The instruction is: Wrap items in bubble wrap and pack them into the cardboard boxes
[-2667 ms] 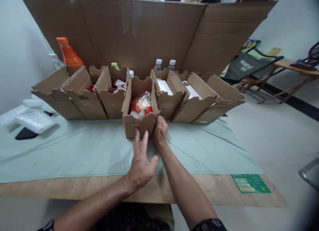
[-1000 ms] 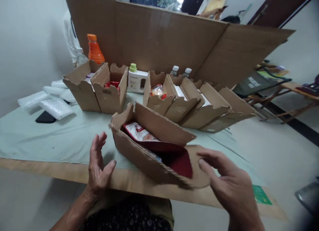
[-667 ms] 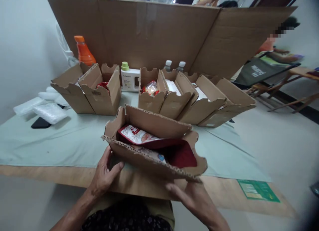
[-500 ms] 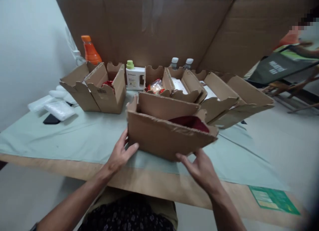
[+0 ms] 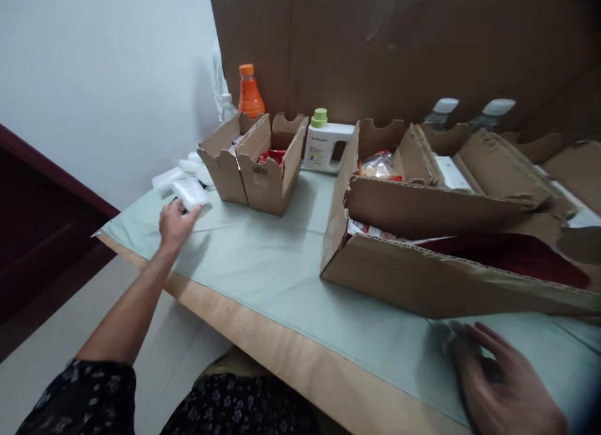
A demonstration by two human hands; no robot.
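At the table's left end, my left hand (image 5: 176, 223) has its thumb and fingers at the near edge of a clear bubble-wrapped packet (image 5: 190, 193). Its fingers look closed on that edge; a dark patch shows beside them. My right hand (image 5: 504, 382) is low at the right, smeared by motion, in front of a long cardboard box (image 5: 399, 275) and apart from it. A dark shape shows by its fingers, and I cannot make out whether it is held. Inside the long box are a dark red item (image 5: 507, 255) and a printed packet (image 5: 370, 230).
More white wrapped packets (image 5: 168, 179) lie behind. Two cardboard boxes (image 5: 263, 191) stand left of centre, near an orange bottle (image 5: 250, 97) and a white jug (image 5: 323, 148) with a green cap. Several boxes fill the right. A tall cardboard panel (image 5: 347, 53) stands behind; a wall is left.
Both hands have come off the long box. My left hand has moved left to the bubble-wrapped packet, my right hand to the right. The view has swung left.
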